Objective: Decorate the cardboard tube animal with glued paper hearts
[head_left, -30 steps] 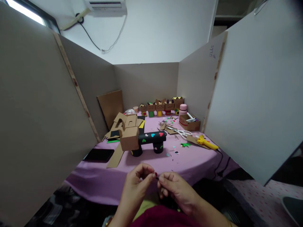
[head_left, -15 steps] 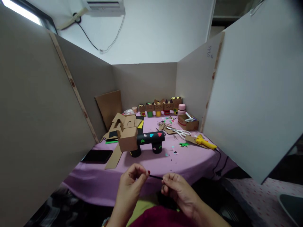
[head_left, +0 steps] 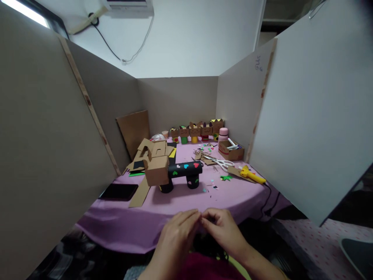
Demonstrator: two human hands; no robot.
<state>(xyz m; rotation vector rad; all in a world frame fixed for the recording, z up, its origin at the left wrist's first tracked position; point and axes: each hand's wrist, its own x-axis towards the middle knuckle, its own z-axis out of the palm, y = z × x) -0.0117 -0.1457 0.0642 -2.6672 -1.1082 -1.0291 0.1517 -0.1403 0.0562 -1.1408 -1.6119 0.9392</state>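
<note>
Just in front of the table edge, my left hand (head_left: pixel 176 235) and my right hand (head_left: pixel 225 230) meet at the fingertips. The left fingers are straight and pressed together, and what is between them is hidden. My right thumb and forefinger pinch at the meeting point, where the thin black strip seen earlier is mostly covered. Beyond my hands stands a cardboard and paper animal figure: its head is a brown box (head_left: pixel 157 171), its body a black tube (head_left: pixel 186 168) with coloured hearts, on short black legs (head_left: pixel 192 181).
Left of the figure lie a black tablet (head_left: pixel 119 192), a cardboard strip (head_left: pixel 140 193) and stacked cardboard (head_left: pixel 157 148). To the right are white scissors (head_left: pixel 224 164), a yellow glue gun (head_left: pixel 252 175) with a cord, and a small box (head_left: pixel 230 151). Several finished figures (head_left: pixel 194 132) line the back.
My hands have come together from apart. The left hand has turned and moved right, its fingers straightening, and the black strip that spanned the gap has gone out of sight.
</note>
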